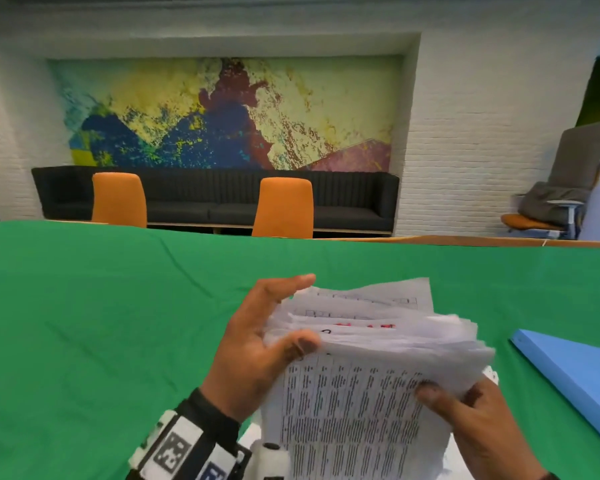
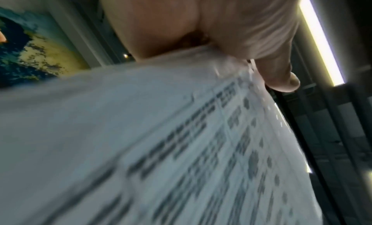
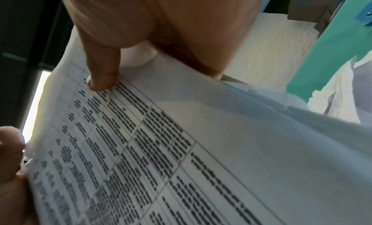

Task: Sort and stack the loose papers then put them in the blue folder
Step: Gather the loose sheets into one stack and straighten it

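Note:
A thick stack of loose white papers (image 1: 368, 368) is held tilted up above the green table, its front sheet a printed table of text. My left hand (image 1: 291, 313) grips the stack's left edge, thumb on the front and fingers behind the uneven top sheets. My right hand (image 1: 465, 407) pinches the lower right corner with its thumb on the print; its fingers are hidden behind. The left wrist view shows the left thumb (image 2: 281, 78) at the papers' (image 2: 181, 132) edge. In the right wrist view, the right thumb (image 3: 102, 78) presses the printed sheet (image 3: 181, 148). The blue folder (image 1: 568, 372) lies shut on the table to the right.
A green cloth (image 1: 118, 323) covers the table. More white paper (image 3: 342, 93) lies on the cloth under the held stack. Two orange chairs (image 1: 284, 209) stand beyond the far edge in front of a dark sofa (image 1: 354, 202).

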{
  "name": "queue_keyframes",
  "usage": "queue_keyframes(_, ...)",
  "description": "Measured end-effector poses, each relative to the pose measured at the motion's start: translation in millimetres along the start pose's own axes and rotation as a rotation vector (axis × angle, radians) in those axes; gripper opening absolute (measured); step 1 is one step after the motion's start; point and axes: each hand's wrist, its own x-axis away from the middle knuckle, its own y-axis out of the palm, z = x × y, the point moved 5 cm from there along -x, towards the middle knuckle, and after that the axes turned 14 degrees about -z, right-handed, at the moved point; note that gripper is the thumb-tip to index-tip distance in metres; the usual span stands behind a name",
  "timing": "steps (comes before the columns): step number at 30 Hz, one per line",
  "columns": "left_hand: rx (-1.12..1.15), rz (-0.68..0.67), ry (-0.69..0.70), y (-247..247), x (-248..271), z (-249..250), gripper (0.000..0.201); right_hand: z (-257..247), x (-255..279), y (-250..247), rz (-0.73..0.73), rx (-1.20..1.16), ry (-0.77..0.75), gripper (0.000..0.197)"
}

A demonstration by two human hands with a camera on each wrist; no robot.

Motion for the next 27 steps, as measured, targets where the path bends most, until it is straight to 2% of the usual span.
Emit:
queue_keyframes(1,0.071,-0.003,-0.016,-2.9,-3.8,-3.0,0.07,3.8,-0.5,-2.8,0.005,-0.046,0.002,0.034)
queue_keyframes(3,0.267,0.06,-0.074,-7.7,-5.3,-12.5,0.072,7.3,-3.0,-5.1,0.027,-0.115,-0.026,0.044)
queue_keyframes(4,0.371,0.098,-0.107,-7.2,-1.7,-20.0,0.075,7.9,-3.8,-6.1,0.051,-0.16,-0.035,0.041)
queue_keyframes(6,0.576,0.152,-0.176,2.2,13.3,-36.9,0.08,8.6,-4.9,-8.4,0.098,-0.239,-0.039,0.023)
queue_keyframes(9,0.738,0.219,-0.272,17.9,37.3,-61.1,0.069,9.6,-4.0,-9.8,0.109,-0.277,-0.021,0.027)
queue_keyframes(13,0.753,0.305,-0.346,12.7,36.8,-71.7,0.052,5.8,-1.8,-4.6,0.055,-0.249,0.008,0.031)
queue_keyframes(15,0.768,0.304,-0.324,1.4,26.4,-65.8,0.05,3.4,-2.3,-3.2,0.044,-0.204,0.016,0.033)
queue_keyframes(20,0.602,0.258,-0.221,-21.8,1.2,-44.7,0.018,1.4,-3.2,-1.4,0.048,-0.174,0.017,0.028)
queue_keyframes(23,0.546,0.257,-0.156,-19.4,-3.4,-34.5,0.006,-0.1,-3.8,5.7,0.038,-0.166,0.013,0.031)
queue_keyframes(26,0.524,0.195,-0.12,-10.8,-4.7,-29.2,0.036,-2.0,-4.8,10.8,0.021,-0.163,0.02,0.024)
queue_keyframes(27,0.513,0.196,-0.121,-8.6,-3.3,-28.6,0.038,-1.8,-4.5,11.1,0.02,-0.166,0.023,0.025)
